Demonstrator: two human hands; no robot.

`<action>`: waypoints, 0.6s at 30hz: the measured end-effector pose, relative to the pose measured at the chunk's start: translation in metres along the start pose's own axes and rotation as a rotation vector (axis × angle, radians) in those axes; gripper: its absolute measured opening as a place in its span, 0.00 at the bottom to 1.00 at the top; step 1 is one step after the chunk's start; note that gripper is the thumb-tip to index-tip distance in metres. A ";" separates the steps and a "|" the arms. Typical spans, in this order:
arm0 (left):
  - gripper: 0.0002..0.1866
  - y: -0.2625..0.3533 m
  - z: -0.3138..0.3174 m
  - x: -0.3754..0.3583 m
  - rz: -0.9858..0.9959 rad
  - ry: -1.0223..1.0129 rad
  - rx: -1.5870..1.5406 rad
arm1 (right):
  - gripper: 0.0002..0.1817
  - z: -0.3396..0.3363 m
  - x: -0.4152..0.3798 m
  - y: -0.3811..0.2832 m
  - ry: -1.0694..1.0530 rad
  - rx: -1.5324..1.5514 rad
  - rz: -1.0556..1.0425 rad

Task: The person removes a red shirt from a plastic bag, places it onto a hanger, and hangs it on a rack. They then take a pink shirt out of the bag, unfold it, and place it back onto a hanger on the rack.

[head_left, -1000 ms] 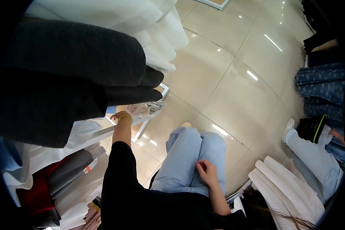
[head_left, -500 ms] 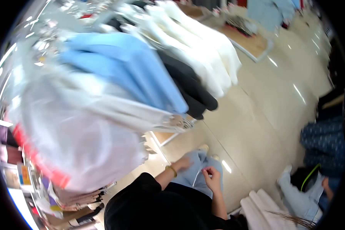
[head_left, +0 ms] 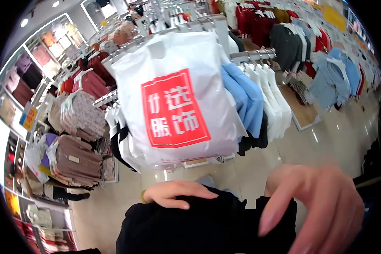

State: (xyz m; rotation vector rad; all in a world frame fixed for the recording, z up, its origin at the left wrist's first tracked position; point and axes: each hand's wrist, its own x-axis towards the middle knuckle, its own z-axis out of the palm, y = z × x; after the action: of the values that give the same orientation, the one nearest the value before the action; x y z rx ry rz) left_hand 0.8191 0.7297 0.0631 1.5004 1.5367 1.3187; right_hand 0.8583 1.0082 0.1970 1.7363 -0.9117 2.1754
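My left hand, with a yellowish bracelet at the wrist, rests on the front of my black top, its fingers extended and apart from the thumb. Large and close to the camera at the lower right is my right hand, raised, fingers spread and curving down, slightly blurred, with nothing seen in it. Beyond my hands, a white plastic bag with a red printed square hangs on a clothes rack. Blue shirts and white garments hang to its right.
Brown garments hang on the left near a yellow price sign. Light blue clothes and dark grey tops hang at the upper right. Tiled floor shows below the rack, beside a low wooden platform.
The view has tilted up and turned left, bringing the bag's red print into sight. My right hand has risen from near my light blue trousers toward the camera; my left hand is now on my top.
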 end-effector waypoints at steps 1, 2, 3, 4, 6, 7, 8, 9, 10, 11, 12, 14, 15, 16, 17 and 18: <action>0.26 0.007 -0.003 -0.010 0.064 0.012 0.035 | 0.11 0.004 0.009 -0.001 -0.040 0.027 -0.009; 0.26 0.013 -0.007 -0.020 0.130 0.022 0.071 | 0.09 0.006 0.018 -0.001 -0.080 0.050 -0.018; 0.25 0.014 -0.007 -0.030 0.124 0.061 0.064 | 0.07 0.008 0.025 -0.002 -0.121 0.070 -0.028; 0.25 0.016 -0.008 -0.037 0.134 0.070 0.079 | 0.07 0.010 0.032 -0.001 -0.162 0.087 -0.039; 0.24 0.017 -0.009 -0.048 0.116 0.165 0.069 | 0.10 0.014 0.046 0.004 -0.239 0.121 -0.057; 0.23 0.017 -0.011 -0.051 0.126 0.192 0.061 | 0.11 0.019 0.048 0.014 -0.190 0.017 -0.429; 0.23 0.018 -0.013 -0.053 0.134 0.196 0.065 | 0.14 0.026 0.048 0.027 -0.131 -0.088 -0.800; 0.22 0.017 -0.017 -0.054 0.142 0.215 0.063 | 0.13 0.032 0.051 0.035 -0.114 -0.035 -0.771; 0.21 0.016 -0.022 -0.052 0.158 0.227 0.065 | 0.13 0.034 0.054 0.039 -0.106 0.010 -0.743; 0.21 0.014 -0.029 -0.050 0.182 0.219 0.076 | 0.13 0.029 0.055 0.042 -0.132 -0.001 -0.743; 0.20 0.011 -0.034 -0.049 0.207 0.225 0.093 | 0.07 0.019 0.054 0.046 -0.215 0.114 -0.708; 0.18 0.010 -0.039 -0.047 0.233 0.246 0.113 | 0.19 -0.008 0.050 0.053 -0.254 0.062 -0.581; 0.17 0.013 -0.040 -0.045 0.240 0.358 0.154 | 0.25 -0.026 0.051 0.058 -0.210 -0.106 -0.492; 0.16 0.016 -0.041 -0.043 0.243 0.471 0.193 | 0.17 -0.044 0.059 0.068 -0.150 -0.373 -0.322; 0.16 0.021 -0.041 -0.042 0.224 0.590 0.289 | 0.11 -0.063 0.071 0.081 -0.090 -0.636 -0.146; 0.16 0.021 -0.038 -0.039 0.218 0.597 0.285 | 0.10 -0.075 0.080 0.101 -0.027 -0.880 -0.012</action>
State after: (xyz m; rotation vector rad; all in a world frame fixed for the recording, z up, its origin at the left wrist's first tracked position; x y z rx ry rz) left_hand 0.7983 0.6806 0.0862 1.5601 2.0429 1.8577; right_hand 0.7231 0.9560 0.2302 1.2953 -1.5375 1.3689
